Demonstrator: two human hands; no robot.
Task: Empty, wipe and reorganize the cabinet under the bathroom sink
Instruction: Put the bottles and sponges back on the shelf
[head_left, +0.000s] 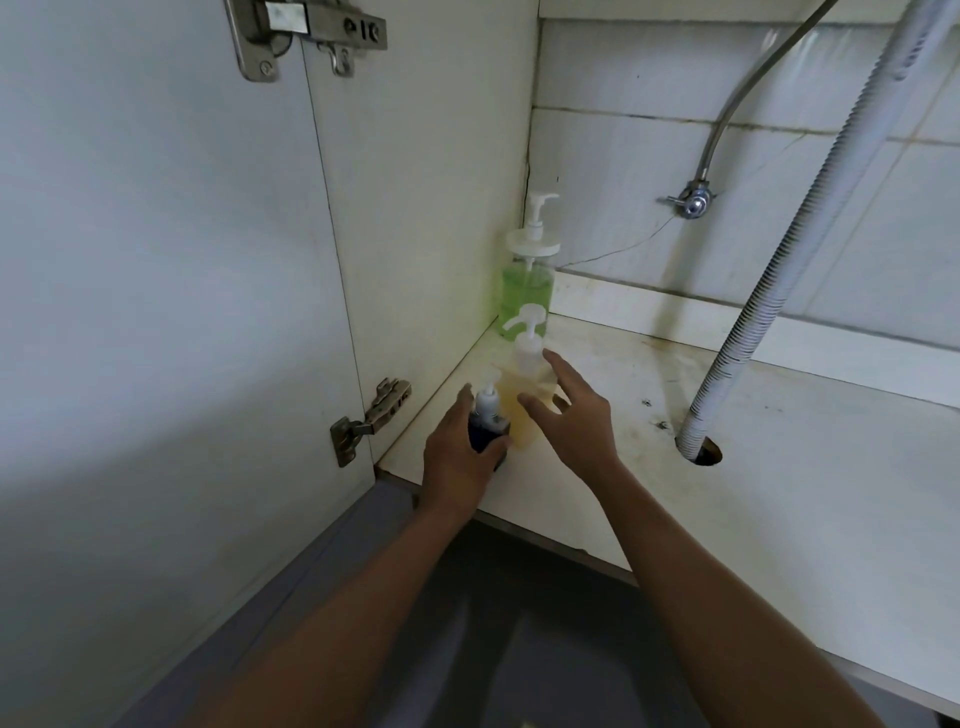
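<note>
- Your left hand (457, 457) grips a small dark blue bottle (485, 434) with a pale pump top, standing near the front left corner of the cabinet floor (779, 499); fingers and thumb are wrapped round its body.
- Your right hand (571, 415) is spread out with the fingers fairly straight, right up against the amber pump bottle (524, 410). It isn't closed round it, and honestly I can't tell if the fingertips touch it or just hover.
- That amber bottle sits just behind the blue one, practically touching it, white pump head pointing left.
- Further back, tucked into the rear left corner against the side wall, there's a taller green soap bottle (525, 296) with a white pump, upright.
- So all three bottles line up along the left wall, front to back.
- The cabinet floor is white and pretty grubby: yellowish stains and dark specks around the middle.
- A white corrugated drain hose (769, 291) comes down from the upper right into a hole in the floor, well apart from the bottles.
- A metal valve (693, 200) with a braided hose is on the tiled back wall.
- The cabinet door (156, 312) hangs open on your left, hinges showing.
</note>
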